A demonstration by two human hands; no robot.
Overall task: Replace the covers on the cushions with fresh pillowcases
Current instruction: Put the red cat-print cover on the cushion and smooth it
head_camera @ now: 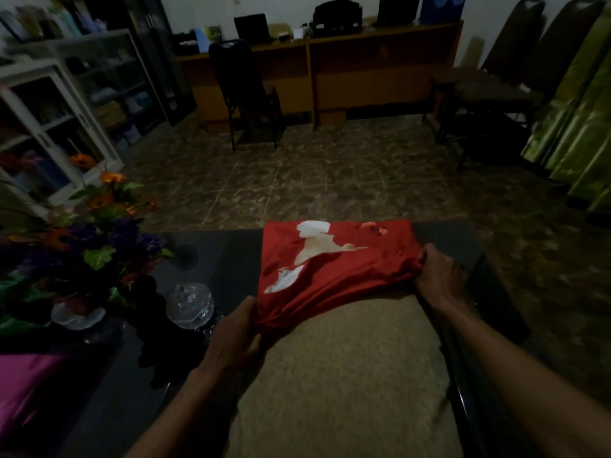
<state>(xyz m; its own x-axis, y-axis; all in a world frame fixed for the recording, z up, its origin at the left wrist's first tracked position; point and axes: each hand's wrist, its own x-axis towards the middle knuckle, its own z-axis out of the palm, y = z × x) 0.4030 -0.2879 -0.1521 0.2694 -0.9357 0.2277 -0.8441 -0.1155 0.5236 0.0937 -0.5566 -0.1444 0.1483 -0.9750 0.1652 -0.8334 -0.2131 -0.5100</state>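
Item: tan, speckled fabric cushion (347, 375), lying flat on the dark glossy table (224, 259), reaching from the near edge toward the far edge, close to the right edge. Far end covered by a red cloth pillowcase with white and cream patches (334, 259), bunched in folds across the cushion's middle.

Left hand (236, 335): fingers curled round the gathered near-left corner of the pillowcase, at the cushion's left side.

Right hand (439, 276): fingers curled into the pillowcase's bunched right hem, at the cushion's right side.

Cushion's bare half lies between the two forearms.

Also on table: clear glass dish (191, 305), left of the left hand; orange and purple artificial flowers (82, 239), far-left corner; pink cloth (23, 381), near-left edge.
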